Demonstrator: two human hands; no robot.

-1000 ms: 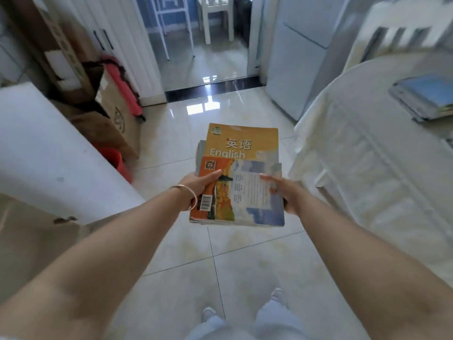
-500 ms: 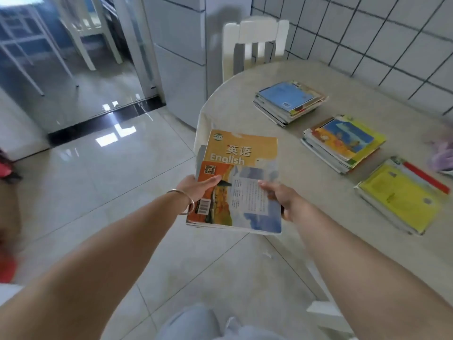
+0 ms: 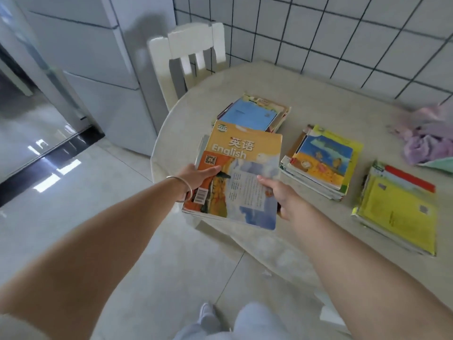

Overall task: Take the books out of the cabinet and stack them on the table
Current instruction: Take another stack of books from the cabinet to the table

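Observation:
I hold a small pile of books (image 3: pixel 242 168) level over the near left edge of the round table (image 3: pixel 318 99). An orange English textbook shows at the far side, and a smaller book with a blue and orange back cover lies on top. My left hand (image 3: pixel 196 175) grips the pile's left edge, thumb on top. My right hand (image 3: pixel 277 190) grips the right edge, thumb on the cover. Three stacks lie on the table: a blue-topped stack (image 3: pixel 252 114) just beyond the pile, a blue and orange stack (image 3: pixel 321 163) in the middle, a yellow stack (image 3: pixel 399 212) at the right.
A white chair (image 3: pixel 191 52) stands at the table's far side against a tiled wall. A white fridge (image 3: pixel 93 57) is at the left. A crumpled purple cloth (image 3: pixel 426 141) lies at the table's right edge. Tiled floor and my feet are below.
My view has swung right from the floor and doorway to the table. The held pile has come forward over the table's edge, near the blue-topped stack. Both hands keep their grip.

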